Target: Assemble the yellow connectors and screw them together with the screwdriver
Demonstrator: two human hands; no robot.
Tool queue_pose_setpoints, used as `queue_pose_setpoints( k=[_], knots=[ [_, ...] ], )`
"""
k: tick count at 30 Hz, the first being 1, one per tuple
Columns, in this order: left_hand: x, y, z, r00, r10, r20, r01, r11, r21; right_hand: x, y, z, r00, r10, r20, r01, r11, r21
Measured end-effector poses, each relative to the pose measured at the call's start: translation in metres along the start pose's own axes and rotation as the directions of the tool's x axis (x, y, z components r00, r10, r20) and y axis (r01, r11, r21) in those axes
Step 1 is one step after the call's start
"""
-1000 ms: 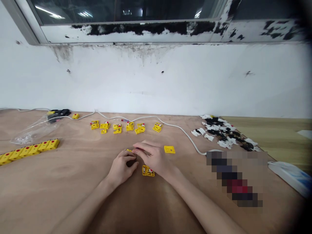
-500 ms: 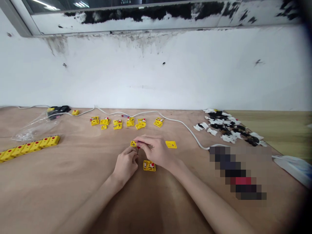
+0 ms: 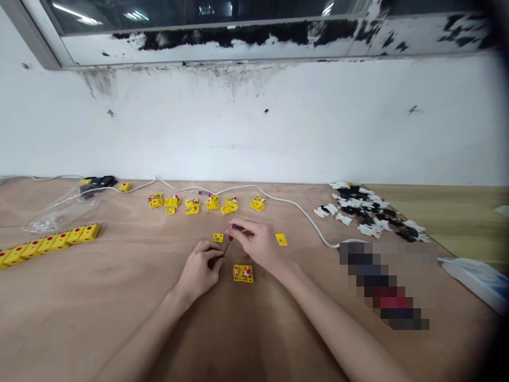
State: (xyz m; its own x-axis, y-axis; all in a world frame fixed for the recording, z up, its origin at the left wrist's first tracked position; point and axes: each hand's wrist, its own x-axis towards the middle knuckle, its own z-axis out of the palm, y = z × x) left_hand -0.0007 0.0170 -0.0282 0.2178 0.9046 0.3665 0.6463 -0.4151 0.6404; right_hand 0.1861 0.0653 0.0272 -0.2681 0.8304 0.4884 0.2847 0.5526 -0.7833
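Observation:
My right hand (image 3: pixel 258 245) is closed on a small screwdriver (image 3: pixel 229 241) with a red band, its thin shaft slanting down to the left. My left hand (image 3: pixel 201 268) rests on the wooden table with fingers pinched round a small dark thing under the tip; I cannot make it out. A small yellow piece (image 3: pixel 217 237) lies just beyond my left hand. An open yellow housing with a red button (image 3: pixel 243 273) lies between my wrists. A flat yellow cover (image 3: pixel 281 239) lies to the right of my right hand.
A row of several yellow housings (image 3: pixel 207 203) lies farther back, along a white cable (image 3: pixel 302 215). Joined yellow blocks (image 3: pixel 51 241) sit at the left beside a clear plastic bag (image 3: pixel 55 212). A pile of black and white parts (image 3: pixel 369 215) lies at the right.
My right hand has lifted and moved slightly right, so the screwdriver's red band and the small yellow piece now show. My left hand stays in place.

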Motion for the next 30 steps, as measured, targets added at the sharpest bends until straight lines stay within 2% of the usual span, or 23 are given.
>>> queue_pose_setpoints(
  k=[4, 7, 9, 12, 14, 16, 18, 21, 26, 30],
  knots=[
    [0.002, 0.001, 0.002, 0.998, -0.054, -0.018, 0.053, 0.997, -0.054, 0.002, 0.000, 0.000, 0.996, 0.028, -0.082, -0.024, 0.998, 0.053],
    [0.003, 0.005, 0.000, 0.987, -0.157, -0.037, 0.143, 0.956, -0.258, 0.005, -0.008, -0.006, 0.979, 0.058, -0.194, -0.041, 0.995, 0.088],
    [0.004, 0.009, -0.002, 0.972, -0.235, -0.010, 0.200, 0.850, -0.487, 0.007, -0.016, -0.011, 0.965, 0.076, -0.251, -0.047, 0.992, 0.119],
    [0.007, 0.014, -0.004, 0.948, -0.316, 0.025, 0.218, 0.593, -0.775, 0.007, -0.027, -0.013, 0.949, 0.102, -0.297, -0.044, 0.980, 0.195],
    [0.009, 0.015, -0.005, 0.928, -0.370, 0.046, 0.224, 0.453, -0.863, 0.006, -0.030, -0.011, 0.944, 0.116, -0.310, -0.042, 0.971, 0.236],
    [0.010, 0.015, -0.006, 0.907, -0.414, 0.080, 0.255, 0.386, -0.887, 0.004, -0.031, -0.007, 0.935, 0.127, -0.331, -0.039, 0.965, 0.261],
    [0.010, 0.013, -0.007, 0.898, -0.427, 0.111, 0.290, 0.384, -0.876, 0.002, -0.029, -0.002, 0.924, 0.142, -0.356, -0.038, 0.958, 0.283],
    [0.011, 0.012, -0.009, 0.908, -0.401, 0.120, 0.319, 0.477, -0.819, 0.001, -0.025, 0.002, 0.912, 0.167, -0.374, -0.041, 0.946, 0.323],
    [0.010, 0.012, -0.010, 0.928, -0.369, 0.043, 0.299, 0.672, -0.677, 0.000, -0.025, 0.007, 0.888, 0.222, -0.402, -0.064, 0.927, 0.370],
    [0.008, 0.010, -0.012, 0.927, -0.374, -0.009, 0.284, 0.718, -0.635, 0.000, -0.029, 0.008, 0.886, 0.269, -0.379, -0.079, 0.891, 0.448]
  ],
)
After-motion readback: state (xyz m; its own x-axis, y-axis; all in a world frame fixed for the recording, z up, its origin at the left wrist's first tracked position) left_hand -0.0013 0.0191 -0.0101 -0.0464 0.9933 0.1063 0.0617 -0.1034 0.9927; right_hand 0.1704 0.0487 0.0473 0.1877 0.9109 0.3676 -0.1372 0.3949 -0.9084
